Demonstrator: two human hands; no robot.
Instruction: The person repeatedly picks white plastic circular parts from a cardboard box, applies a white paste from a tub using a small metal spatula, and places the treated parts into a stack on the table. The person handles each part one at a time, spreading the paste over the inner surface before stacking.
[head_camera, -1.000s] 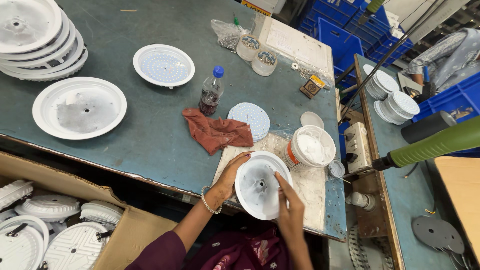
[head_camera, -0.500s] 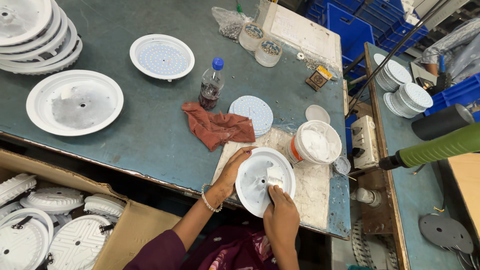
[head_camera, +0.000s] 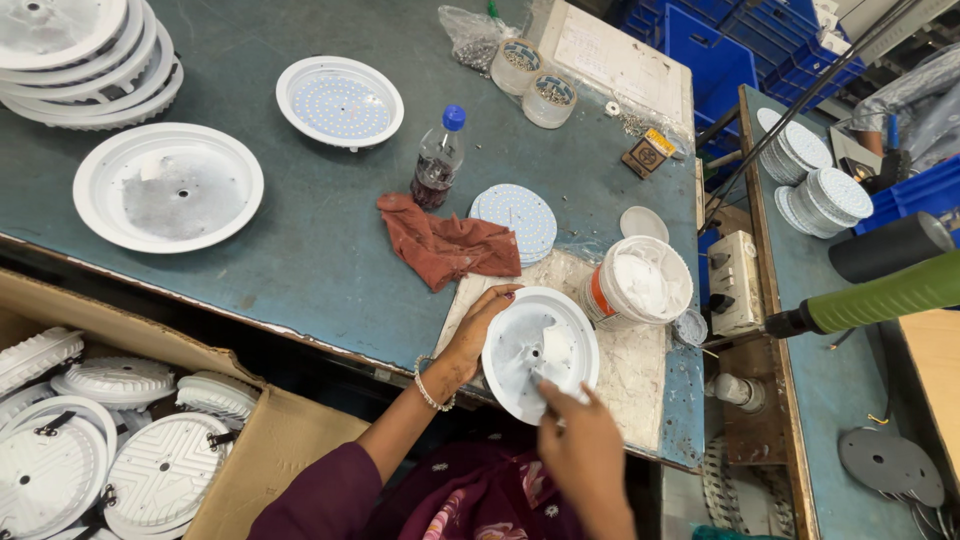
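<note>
- Head view looks down on a blue-green worktop (head_camera: 330, 250) with a pale mat (head_camera: 640, 370) lying at its near right corner.
- On that mat sits a white round lamp housing (head_camera: 540, 350), hollow side up, close to the near edge.
- Left hand (head_camera: 478, 335) grips the housing's left rim, fingers curled over it; a bracelet (head_camera: 428, 385) circles the wrist.
- Right hand (head_camera: 580, 445) comes in from the near edge, fingertips pressing inside the housing's near part; whether they pinch anything small cannot be told.
- Just right of the housing, on the mat, stands an open white tub (head_camera: 645, 280) of white paste.
- A red cloth (head_camera: 445, 245) lies crumpled toward the worktop's middle, touching a stack of LED discs (head_camera: 518, 215); a plastic bottle (head_camera: 438, 160) stands just behind it.
- Toward the far left corner rests a pile of housings (head_camera: 90, 50), with a wide shallow housing (head_camera: 168, 187) near the left edge.
- Below the near edge, a cardboard box (head_camera: 230, 430) holds more white housings.
</note>
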